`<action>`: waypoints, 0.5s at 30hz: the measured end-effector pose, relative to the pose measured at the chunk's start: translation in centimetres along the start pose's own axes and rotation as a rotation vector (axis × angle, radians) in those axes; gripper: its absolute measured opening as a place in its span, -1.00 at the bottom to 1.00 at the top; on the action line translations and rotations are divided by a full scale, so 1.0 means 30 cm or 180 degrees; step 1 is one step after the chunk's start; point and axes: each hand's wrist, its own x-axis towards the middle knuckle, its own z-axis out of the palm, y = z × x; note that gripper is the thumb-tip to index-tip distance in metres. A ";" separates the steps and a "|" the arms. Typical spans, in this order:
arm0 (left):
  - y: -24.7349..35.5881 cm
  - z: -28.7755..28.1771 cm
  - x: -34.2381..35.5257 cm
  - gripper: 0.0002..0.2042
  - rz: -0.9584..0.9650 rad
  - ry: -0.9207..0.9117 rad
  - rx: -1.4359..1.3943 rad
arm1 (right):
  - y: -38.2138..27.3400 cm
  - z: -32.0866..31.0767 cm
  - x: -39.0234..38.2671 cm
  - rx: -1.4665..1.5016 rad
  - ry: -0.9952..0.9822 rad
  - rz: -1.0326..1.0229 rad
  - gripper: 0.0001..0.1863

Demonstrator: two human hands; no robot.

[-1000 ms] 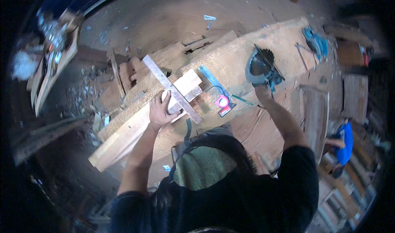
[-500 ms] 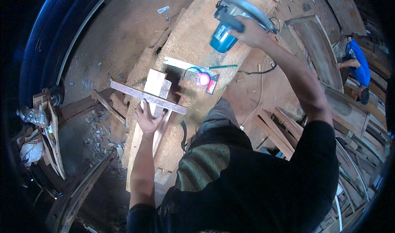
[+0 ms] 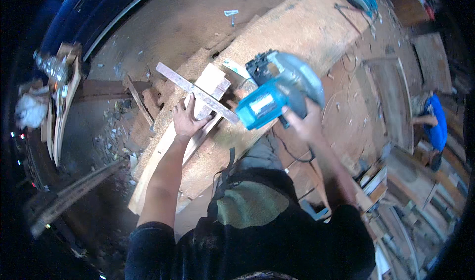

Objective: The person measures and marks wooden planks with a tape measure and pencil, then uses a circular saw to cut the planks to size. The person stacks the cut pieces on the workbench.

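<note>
- Nearest: black shirt [image 3: 302, 240] with a mottled green patch; grey trousers [image 3: 260, 154] just beyond it.
- Left hand [image 3: 187, 124]: fingers spread, thumb apart, resting on the boards [image 3: 210, 77] with fingertips at the strip [image 3: 198, 93]. Cannot tell how hard they press.
- Boards: pale, lying lengthwise on the near left part of the tabletop [image 3: 309, 20]; 2 ends show past the strip, 1 reaching farther than the other.
- Strip: flat, straight, laid across the boards at a slant, overhanging on both sides.
- Right hand [image 3: 308, 121]: fingers closed around the handle of the saw [image 3: 282, 92].
- Saw: teal and grey, circular, held over the tabletop to the right of the boards. Motor end just beside the strip's right tip; contact cannot be told.
- Ruler [image 3: 235, 68]: pale, partly hidden by the saw.
- Farther right: wood panel [image 3: 393, 99], and 1 co-worker in a blue shirt [image 3: 436, 124].
- Far left: clear bottle [image 3: 53, 70].
- Tabletop's far end: teal power tool [image 3: 358, 0].
</note>
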 end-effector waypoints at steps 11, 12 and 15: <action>-0.011 -0.040 0.007 0.07 -0.0211 -0.0252 -0.0123 | 0.030 0.283 -0.048 -0.0405 -0.0845 -0.0405 -0.65; -0.013 -0.038 0.005 0.07 -0.0234 -0.0282 -0.0170 | 0.031 0.299 -0.050 -0.0408 -0.0920 -0.0406 -0.65; -0.018 -0.032 0.004 0.07 -0.0223 -0.0352 -0.0058 | 0.041 0.336 -0.060 -0.0350 -0.1074 -0.0415 -0.61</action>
